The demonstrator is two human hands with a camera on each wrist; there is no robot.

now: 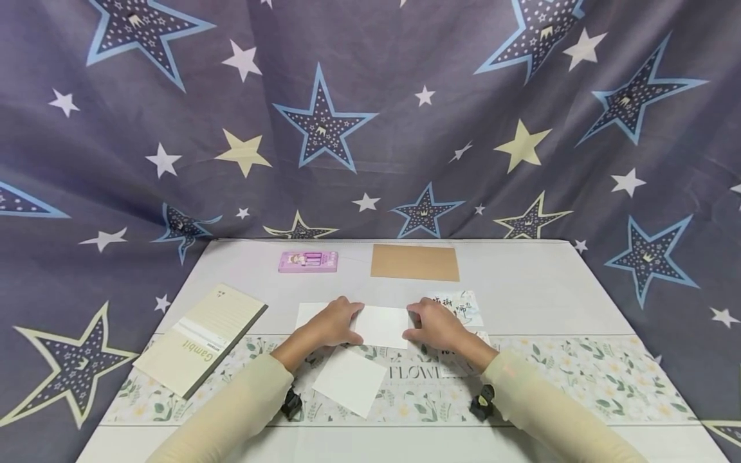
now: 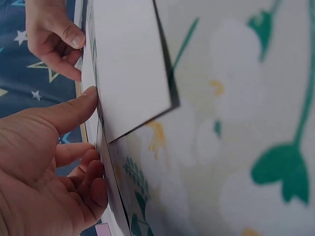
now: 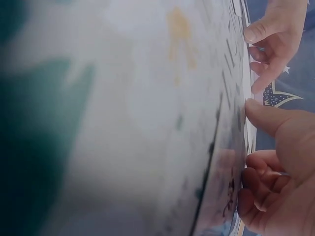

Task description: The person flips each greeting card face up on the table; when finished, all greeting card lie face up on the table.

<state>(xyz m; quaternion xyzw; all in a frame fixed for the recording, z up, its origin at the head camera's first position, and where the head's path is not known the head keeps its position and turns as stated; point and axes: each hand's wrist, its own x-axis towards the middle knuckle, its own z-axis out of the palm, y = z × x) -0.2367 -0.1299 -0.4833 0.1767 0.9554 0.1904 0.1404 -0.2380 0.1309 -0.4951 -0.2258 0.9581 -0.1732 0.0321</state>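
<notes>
A white paper sheet (image 1: 383,325) lies flat at the middle of the table, on the edge of a floral runner (image 1: 579,379). My left hand (image 1: 347,325) grips its left side, and my right hand (image 1: 417,325) grips its right side. In the left wrist view, the left hand (image 2: 91,132) has its thumb at the sheet's edge (image 2: 128,64) with the fingers curled behind. The right hand (image 2: 69,49) shows beyond it. In the right wrist view, the right hand (image 3: 248,147) has its thumb on the surface and its fingers curled, with the left hand (image 3: 266,54) opposite.
A second white square (image 1: 349,381) lies just in front of the hands. A beige notebook (image 1: 199,337) sits at the left. At the back are a pink box (image 1: 308,262) and a brown envelope (image 1: 414,262). A printed card (image 1: 463,305) lies by the right hand. A star-patterned cloth (image 1: 370,116) hangs behind.
</notes>
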